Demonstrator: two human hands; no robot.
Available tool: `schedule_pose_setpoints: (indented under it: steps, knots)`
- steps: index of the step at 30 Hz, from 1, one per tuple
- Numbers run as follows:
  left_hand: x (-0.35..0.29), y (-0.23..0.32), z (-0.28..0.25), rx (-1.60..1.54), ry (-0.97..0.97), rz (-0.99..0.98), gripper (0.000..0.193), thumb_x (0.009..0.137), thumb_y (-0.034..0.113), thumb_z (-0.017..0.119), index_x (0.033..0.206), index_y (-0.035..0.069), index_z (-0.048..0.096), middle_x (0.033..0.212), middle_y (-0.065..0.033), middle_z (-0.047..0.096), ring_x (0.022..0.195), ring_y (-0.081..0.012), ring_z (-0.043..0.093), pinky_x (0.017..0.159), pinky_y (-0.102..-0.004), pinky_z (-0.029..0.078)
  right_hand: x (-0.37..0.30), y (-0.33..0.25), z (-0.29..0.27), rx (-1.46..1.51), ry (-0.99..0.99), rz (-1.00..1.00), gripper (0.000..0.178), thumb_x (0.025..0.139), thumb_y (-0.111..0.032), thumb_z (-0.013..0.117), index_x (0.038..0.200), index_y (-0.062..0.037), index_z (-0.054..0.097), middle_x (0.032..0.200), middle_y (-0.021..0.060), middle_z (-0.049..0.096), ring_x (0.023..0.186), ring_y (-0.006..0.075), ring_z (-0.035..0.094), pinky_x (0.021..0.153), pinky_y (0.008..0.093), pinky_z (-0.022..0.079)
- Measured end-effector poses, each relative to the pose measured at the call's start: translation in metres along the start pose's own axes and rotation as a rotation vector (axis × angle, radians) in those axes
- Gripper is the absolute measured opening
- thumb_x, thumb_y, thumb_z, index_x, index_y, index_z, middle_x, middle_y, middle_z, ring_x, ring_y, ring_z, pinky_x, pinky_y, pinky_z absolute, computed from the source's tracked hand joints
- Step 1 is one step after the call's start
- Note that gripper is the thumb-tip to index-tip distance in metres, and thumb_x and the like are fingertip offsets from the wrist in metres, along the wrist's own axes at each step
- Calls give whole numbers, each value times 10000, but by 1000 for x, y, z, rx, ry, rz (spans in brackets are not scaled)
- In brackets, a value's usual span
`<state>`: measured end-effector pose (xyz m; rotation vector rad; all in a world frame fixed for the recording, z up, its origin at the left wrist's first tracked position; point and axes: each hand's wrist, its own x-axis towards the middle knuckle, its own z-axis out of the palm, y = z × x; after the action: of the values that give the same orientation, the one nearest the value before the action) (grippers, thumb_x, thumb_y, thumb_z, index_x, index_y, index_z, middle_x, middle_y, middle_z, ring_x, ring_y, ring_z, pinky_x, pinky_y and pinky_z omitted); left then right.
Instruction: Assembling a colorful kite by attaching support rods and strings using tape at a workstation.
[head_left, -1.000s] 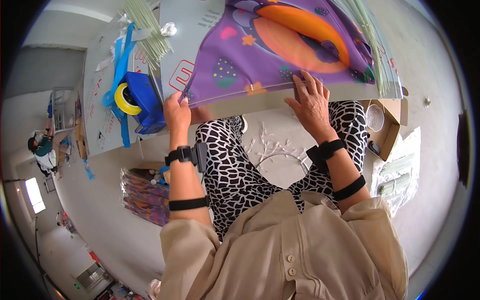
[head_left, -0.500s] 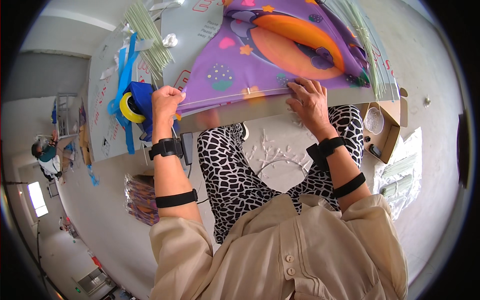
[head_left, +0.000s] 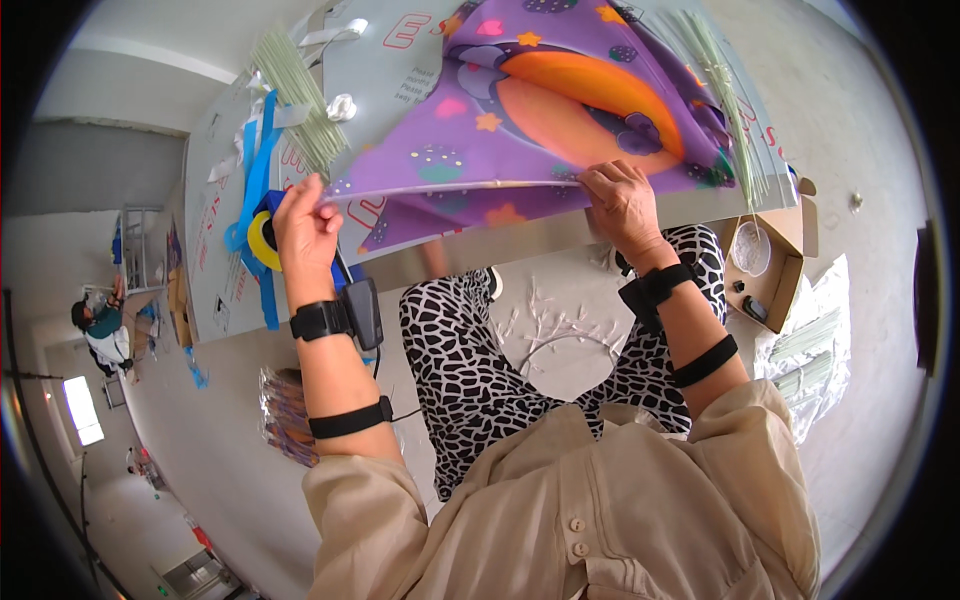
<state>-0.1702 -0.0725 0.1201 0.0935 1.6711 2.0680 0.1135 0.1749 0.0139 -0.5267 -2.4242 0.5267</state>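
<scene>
Purple printed fabric (head_left: pixel 560 110): my left hand (head_left: pixel 308 222) and right hand (head_left: pixel 622 205) pinch its near edge, seemingly keeping it taut.

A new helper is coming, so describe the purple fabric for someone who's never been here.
Start at the big grey tabletop. Near its front edge, stretching from the left hand past the right hand, is a rumpled purple fabric. Its large orange shape and small orange stars set it apart from the plain, pale green stick bundles on either side.
</scene>
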Motion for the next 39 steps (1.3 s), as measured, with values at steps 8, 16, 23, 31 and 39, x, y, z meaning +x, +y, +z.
schedule_pose_setpoints:
  steps: [8, 16, 23, 31, 39]
  knots:
    - [-35, -64, 31, 974, -264, 426, 347, 828, 151, 649, 1146, 30, 581, 1149, -180, 590, 1085, -275, 555, 904, -365, 455, 74, 35, -23, 249, 178, 498, 151, 782, -168, 628, 766, -18, 647, 736, 178, 615, 700, 362, 613, 620, 421, 472]
    - [-77, -125, 52, 1511, -502, 517, 627, 770, 104, 674, 1340, 43, 419, 1428, -231, 339, 1317, -391, 331, 1069, -462, 304, 119, 128, -36, -121, 70, 717, 236, 752, -320, 669, 802, -93, 704, 840, 143, 673, 844, 326, 641, 726, 423, 506]
    - [-75, -126, 49, 1523, -532, 461, 683, 780, 88, 675, 1385, 41, 363, 1463, -230, 281, 1346, -393, 287, 1087, -461, 282, 107, 149, -50, -171, 119, 759, 269, 761, -355, 674, 838, -97, 674, 866, 172, 666, 867, 352, 632, 741, 444, 498]
    - [-76, -132, 50, 1502, -507, 450, 722, 768, 65, 681, 1404, 73, 339, 1475, -223, 253, 1352, -389, 272, 1094, -465, 260, 30, 194, -116, -351, 7, 985, 197, 765, -226, 571, 844, -76, 672, 916, 195, 664, 905, 356, 635, 761, 451, 497]
    - [-76, -134, 48, 1512, -508, 402, 720, 793, 91, 632, 1437, 106, 310, 1512, -173, 205, 1385, -352, 219, 1120, -442, 227, 24, 194, -110, -400, 27, 877, 227, 791, -177, 549, 866, -1, 671, 930, 217, 657, 912, 375, 628, 792, 458, 495]
